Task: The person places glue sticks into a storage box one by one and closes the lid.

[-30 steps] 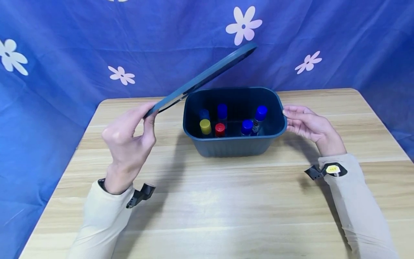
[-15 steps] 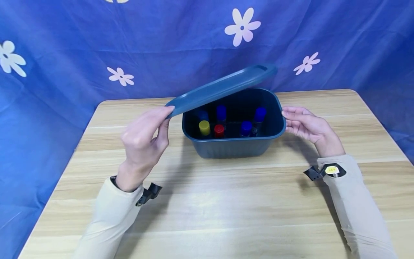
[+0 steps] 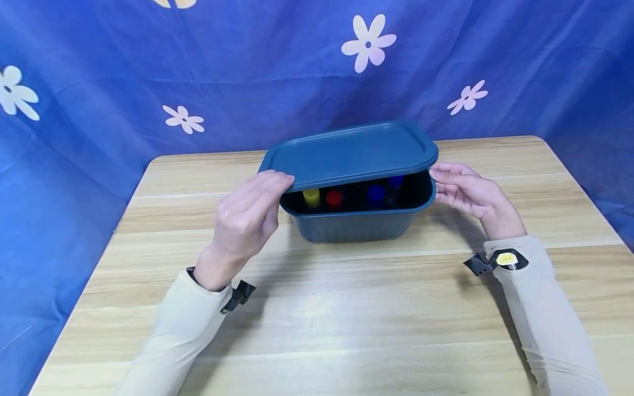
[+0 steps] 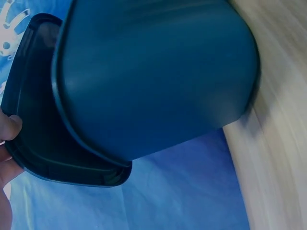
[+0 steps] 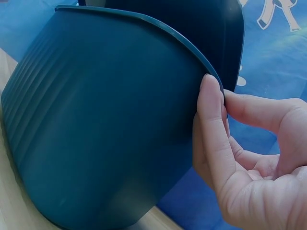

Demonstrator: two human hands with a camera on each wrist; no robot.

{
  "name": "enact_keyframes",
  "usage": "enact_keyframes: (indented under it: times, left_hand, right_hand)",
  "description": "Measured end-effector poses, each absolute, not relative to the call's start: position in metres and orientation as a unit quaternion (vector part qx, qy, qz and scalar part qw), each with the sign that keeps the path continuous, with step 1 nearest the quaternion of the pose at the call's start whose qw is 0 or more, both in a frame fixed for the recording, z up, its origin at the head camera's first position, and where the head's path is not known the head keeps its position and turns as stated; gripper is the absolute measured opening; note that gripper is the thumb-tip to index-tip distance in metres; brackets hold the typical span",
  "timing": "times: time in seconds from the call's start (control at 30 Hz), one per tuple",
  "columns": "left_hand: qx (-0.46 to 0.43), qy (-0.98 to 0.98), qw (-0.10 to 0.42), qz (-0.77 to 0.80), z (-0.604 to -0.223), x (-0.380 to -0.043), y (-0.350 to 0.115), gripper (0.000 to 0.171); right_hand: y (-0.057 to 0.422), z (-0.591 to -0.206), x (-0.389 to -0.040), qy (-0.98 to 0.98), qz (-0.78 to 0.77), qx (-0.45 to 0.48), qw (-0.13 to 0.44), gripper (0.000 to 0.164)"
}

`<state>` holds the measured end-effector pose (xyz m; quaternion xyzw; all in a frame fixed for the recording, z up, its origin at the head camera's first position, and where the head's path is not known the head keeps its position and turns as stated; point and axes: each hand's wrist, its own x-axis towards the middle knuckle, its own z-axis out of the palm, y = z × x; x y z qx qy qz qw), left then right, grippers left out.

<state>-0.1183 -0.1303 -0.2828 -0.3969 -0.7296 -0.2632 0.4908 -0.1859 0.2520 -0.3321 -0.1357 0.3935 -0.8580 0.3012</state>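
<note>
A dark blue-green plastic box [image 3: 351, 227] stands on the table, its mouth partly covered by a matching lid [image 3: 346, 154]. My left hand [image 3: 250, 217] pinches the lid's left front corner, thumb [image 4: 10, 127] on the underside. The lid slants above the box, leaving a gap along the front. Through it show a yellow cap [image 3: 311, 198], a red cap [image 3: 334, 199] and a blue cap [image 3: 375, 195]; another blue cap [image 3: 396, 181] is half hidden. At the box's right end my right hand [image 3: 468, 192] pinches the rim, which the right wrist view shows between thumb and fingers [image 5: 213, 120].
The box sits toward the back of a light wooden table [image 3: 317, 319]. Behind the table hangs a blue cloth [image 3: 277, 66] with white flowers. Both forearms reach in from the front, each with a black wrist camera.
My left hand has moved right and brought the lid down from a steep tilt beside the box to lie over most of its mouth. The right hand stays at the rim.
</note>
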Motion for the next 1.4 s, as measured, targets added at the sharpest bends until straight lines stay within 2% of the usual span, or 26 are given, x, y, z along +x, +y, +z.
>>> enact_keyframes:
  times: [0.33, 0.67, 0.87, 1.4]
  left_hand:
    - [-0.414, -0.736, 0.48, -0.24, -0.293, -0.125, -0.132, 0.02]
    - [-0.431, -0.739, 0.464, -0.231, -0.303, -0.125, -0.133, 0.02]
    - [-0.447, -0.736, 0.458, -0.222, -0.308, -0.125, -0.133, 0.021]
    - [-0.484, -0.705, 0.452, -0.256, -0.319, -0.128, -0.135, 0.017]
  right_hand:
    - [0.251, -0.335, -0.189, 0.383, -0.854, -0.163, 0.313, 0.03]
    - [0.249, -0.34, -0.19, 0.4, -0.852, -0.194, 0.278, 0.027]
    - [0.249, -0.338, -0.19, 0.41, -0.846, -0.203, 0.275, 0.03]
    - [0.245, -0.34, -0.19, 0.406, -0.865, -0.145, 0.257, 0.034]
